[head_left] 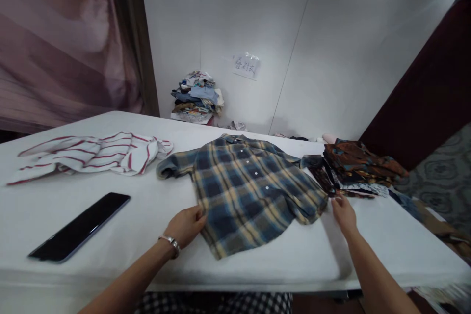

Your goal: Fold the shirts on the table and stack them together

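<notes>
A blue, grey and yellow plaid short-sleeved shirt (246, 181) with white buttons lies front side up, its collar at the far side. My left hand (187, 225), with a bracelet on the wrist, is closed on the shirt's left side edge near the hem. At the other side, my right hand (344, 212) has its fingers pinched at the shirt's right lower edge. The left sleeve is spread out with a curled cuff, while the right side is bunched in folds. The right sleeve reaches the pile of folded clothes.
The white table (143, 235) also bears a crumpled red-striped white shirt (106, 152), a black phone (81, 228) and a pile of folded patterned clothes (360, 164). Behind it rises a tall clothes stack (198, 95). A paper sign (246, 65) hangs on the wall.
</notes>
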`<state>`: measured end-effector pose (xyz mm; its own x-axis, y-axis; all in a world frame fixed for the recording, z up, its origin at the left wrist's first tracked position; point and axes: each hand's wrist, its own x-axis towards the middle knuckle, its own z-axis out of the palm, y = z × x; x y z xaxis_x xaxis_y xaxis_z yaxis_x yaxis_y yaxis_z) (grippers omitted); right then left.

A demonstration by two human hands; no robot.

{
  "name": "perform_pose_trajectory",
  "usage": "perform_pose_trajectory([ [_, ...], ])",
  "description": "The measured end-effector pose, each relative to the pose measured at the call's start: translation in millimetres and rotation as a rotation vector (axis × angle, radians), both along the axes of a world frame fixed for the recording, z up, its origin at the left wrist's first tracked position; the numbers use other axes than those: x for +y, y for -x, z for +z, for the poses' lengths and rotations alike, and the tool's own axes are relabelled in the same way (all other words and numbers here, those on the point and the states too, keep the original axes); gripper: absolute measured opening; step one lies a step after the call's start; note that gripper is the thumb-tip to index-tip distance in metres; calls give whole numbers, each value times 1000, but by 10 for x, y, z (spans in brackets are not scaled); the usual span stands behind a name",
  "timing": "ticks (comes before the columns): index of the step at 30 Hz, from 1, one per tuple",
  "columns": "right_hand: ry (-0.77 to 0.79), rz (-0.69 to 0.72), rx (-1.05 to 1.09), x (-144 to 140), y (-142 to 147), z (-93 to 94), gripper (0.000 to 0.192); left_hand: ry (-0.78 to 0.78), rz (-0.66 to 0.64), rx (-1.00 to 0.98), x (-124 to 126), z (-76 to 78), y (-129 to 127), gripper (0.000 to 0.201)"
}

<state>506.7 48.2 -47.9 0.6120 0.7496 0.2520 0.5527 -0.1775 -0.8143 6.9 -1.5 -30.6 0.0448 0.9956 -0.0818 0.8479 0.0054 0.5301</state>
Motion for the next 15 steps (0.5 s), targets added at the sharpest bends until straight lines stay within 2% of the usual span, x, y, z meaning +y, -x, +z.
perform_pose_trajectory([
  [1,-12,57,-61,-95,183,-33,48,37,2,-138,14,-18,-16,24],
  [2,-16,201,-73,-202,420,-60,52,97,5,-296,31,-31,-45,25],
  [5,64,804,-138,-564,1336,-102,58,274,38,-726,81,-21,-212,35],
  [7,46,1047,-244,-771,1958,-112,75,291,62,-905,100,29,-369,40],
  [8,21,1103,-276,-839,2224,-120,84,284,64,-977,104,59,-448,41],
  [9,-1,1103,-289,-876,2447,-133,89,278,60,-1037,105,90,-520,41],
  [11,-52,1045,-268,-864,2739,-171,82,283,18,-1080,107,142,-609,41],
  [13,-82,981,-184,-781,2837,-215,70,254,-60,-981,129,174,-575,38],
  [15,-78,932,-54,-696,2799,-237,62,77,-114,-729,196,192,-388,33],
])
